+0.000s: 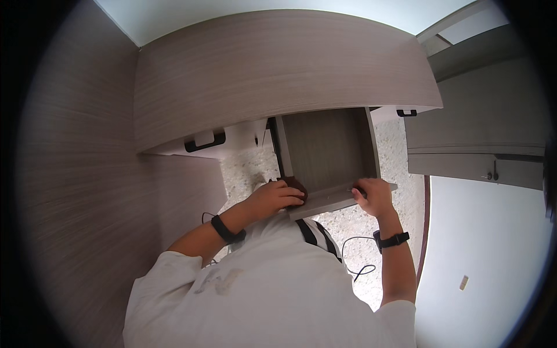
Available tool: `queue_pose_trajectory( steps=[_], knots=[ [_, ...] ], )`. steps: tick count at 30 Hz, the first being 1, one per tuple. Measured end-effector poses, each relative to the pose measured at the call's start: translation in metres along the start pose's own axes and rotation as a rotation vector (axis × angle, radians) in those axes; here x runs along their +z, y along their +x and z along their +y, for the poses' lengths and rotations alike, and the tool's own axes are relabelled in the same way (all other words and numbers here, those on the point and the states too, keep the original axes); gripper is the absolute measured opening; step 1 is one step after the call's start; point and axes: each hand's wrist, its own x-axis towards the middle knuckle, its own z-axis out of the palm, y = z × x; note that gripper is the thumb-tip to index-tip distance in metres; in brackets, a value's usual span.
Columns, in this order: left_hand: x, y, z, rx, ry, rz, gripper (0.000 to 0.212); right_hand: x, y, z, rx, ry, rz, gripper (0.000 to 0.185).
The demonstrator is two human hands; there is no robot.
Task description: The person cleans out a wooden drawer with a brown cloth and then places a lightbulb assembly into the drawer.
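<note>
A wooden drawer [328, 148] stands pulled out from under the wood-grain desktop [278, 65], its inside showing no contents. My left hand [278, 195] is closed on a reddish-brown cloth [300, 188], which lies over the drawer's front left corner. At the right part of the drawer front [326, 202], my right hand [371, 195] grips a small dark object [359, 192], too hidden to name. Both wrists wear black bands.
Left of me rises a wood-grain panel [87, 174]. Black handles [205, 142] sit on the neighbouring drawer fronts. A black cable [359, 269] lies on the speckled floor [398, 165]. Grey cabinets [474, 117] stand at the right beside a white wall [487, 243].
</note>
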Motion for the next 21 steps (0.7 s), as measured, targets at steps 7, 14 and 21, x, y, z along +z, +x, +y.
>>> queue_pose_trajectory(
  steps=[7,14,21],
  knots=[
    [-0.011,0.018,-0.019,-0.114,0.018,0.325,0.042,0.000,0.011,-0.004,-0.016,-0.012,0.055,0.027],
    [-0.036,0.058,-0.042,-0.335,0.198,0.531,0.029,-0.003,0.006,-0.003,-0.053,-0.016,0.084,0.029],
    [-0.042,0.083,-0.042,-0.533,0.433,0.616,0.025,0.005,-0.014,0.013,-0.209,0.032,0.156,0.033]
  ],
)
